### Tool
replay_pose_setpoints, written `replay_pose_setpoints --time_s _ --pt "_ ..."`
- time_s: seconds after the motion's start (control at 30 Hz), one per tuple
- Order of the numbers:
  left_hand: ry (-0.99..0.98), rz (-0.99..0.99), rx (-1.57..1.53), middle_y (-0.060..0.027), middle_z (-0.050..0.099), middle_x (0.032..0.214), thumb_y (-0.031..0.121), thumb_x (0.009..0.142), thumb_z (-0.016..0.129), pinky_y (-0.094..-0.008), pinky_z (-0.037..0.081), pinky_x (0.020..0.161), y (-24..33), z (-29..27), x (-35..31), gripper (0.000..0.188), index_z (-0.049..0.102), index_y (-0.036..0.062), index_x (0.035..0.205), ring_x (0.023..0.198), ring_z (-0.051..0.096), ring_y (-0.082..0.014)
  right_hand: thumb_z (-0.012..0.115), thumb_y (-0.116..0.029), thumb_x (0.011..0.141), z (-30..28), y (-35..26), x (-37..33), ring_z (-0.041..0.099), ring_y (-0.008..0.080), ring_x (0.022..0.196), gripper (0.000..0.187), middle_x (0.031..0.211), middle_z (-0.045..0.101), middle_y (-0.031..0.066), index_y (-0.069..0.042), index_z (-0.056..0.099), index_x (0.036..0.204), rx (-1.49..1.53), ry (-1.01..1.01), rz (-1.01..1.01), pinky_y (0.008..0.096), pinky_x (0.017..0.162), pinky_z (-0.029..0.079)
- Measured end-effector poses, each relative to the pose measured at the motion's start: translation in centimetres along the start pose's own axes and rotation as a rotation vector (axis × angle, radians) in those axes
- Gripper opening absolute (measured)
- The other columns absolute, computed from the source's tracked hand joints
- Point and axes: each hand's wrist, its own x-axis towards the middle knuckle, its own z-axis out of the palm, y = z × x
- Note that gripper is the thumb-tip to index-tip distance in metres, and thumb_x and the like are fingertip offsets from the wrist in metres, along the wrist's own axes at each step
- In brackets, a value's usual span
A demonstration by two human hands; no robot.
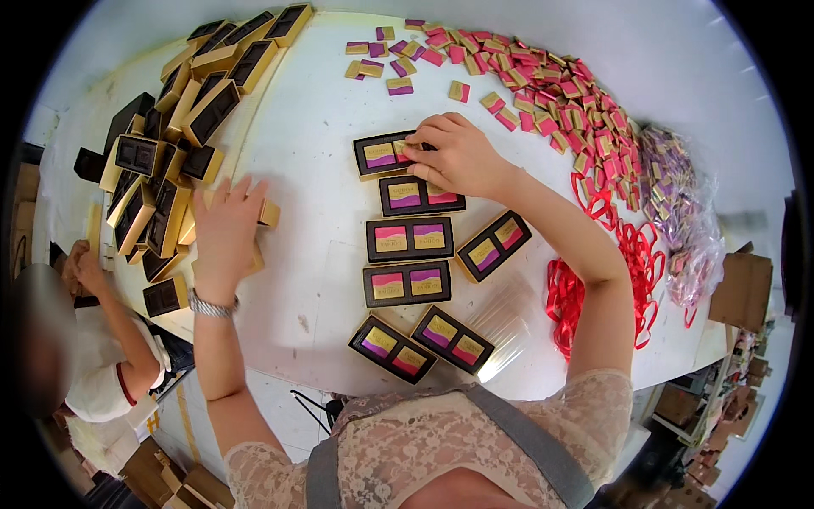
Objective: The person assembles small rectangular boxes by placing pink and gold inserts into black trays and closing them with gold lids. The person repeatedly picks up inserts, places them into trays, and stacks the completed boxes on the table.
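Note:
My right hand (462, 157) is over the farthest box (365, 171) of a column of black-lined gold boxes. Its curled fingers are on a pink-and-gold wrapped chocolate in the right compartment, partly hidden by them; a purple-and-gold wrapped chocolate (379, 155) lies in the left one. Nearer me are more filled two-compartment boxes (410, 239), with one tilted box (494, 246) beside the column. My left hand (222, 233), slightly blurred, has spread fingers over the right edge of a pile of unfilled boxes (170, 182). A gold box (270, 213) shows beside it; contact is unclear.
Loose pink-and-gold chocolates (551, 93) spread across the far right, with purple ones (400, 86) left of them. Red ribbons (585, 288) lie near my right forearm, beside clear bags of chocolates (678, 195). Another person (106, 356) is at the left edge.

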Motion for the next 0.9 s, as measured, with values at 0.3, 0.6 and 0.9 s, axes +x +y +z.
replay_pose_setpoints --time_s 0.3,0.6,0.9 --pt "0.585 -0.097 -0.709 -0.0123 0.065 0.089 0.015 0.085 0.072 -0.0339 0.05 0.068 -1.0 0.1 5.5 0.039 0.061 0.0095 0.121 0.076 0.062 -0.0288 0.065 -0.025 0.091 2.2 -0.5 0.0 0.046 0.0265 0.134 0.037 0.136 0.057 0.0097 -0.005 0.063 0.121 0.053 -0.063 -0.02 0.0438 0.106 0.042" --pt "0.702 0.019 -0.728 -0.0086 0.058 0.125 0.032 0.078 0.08 -0.0458 0.041 0.098 6.2 2.4 9.4 0.064 0.053 0.0185 0.135 0.115 0.055 -0.0263 0.06 -0.022 0.094 1.9 -0.6 -1.1 0.046 0.0304 0.133 0.038 0.142 0.053 0.0082 -0.005 0.061 0.128 0.062 -0.025 0.035 0.0432 0.104 0.044" --pt "0.329 0.235 -0.474 0.0023 0.052 0.135 0.044 0.072 0.081 -0.0627 0.027 0.109 8.7 3.3 10.6 0.068 0.054 0.0248 0.132 0.128 0.046 -0.025 0.057 -0.027 0.095 1.0 1.5 0.0 0.054 0.0303 0.125 0.034 0.132 0.062 0.0056 -0.011 0.065 0.124 0.075 -0.135 -0.031 0.0448 0.105 0.042"
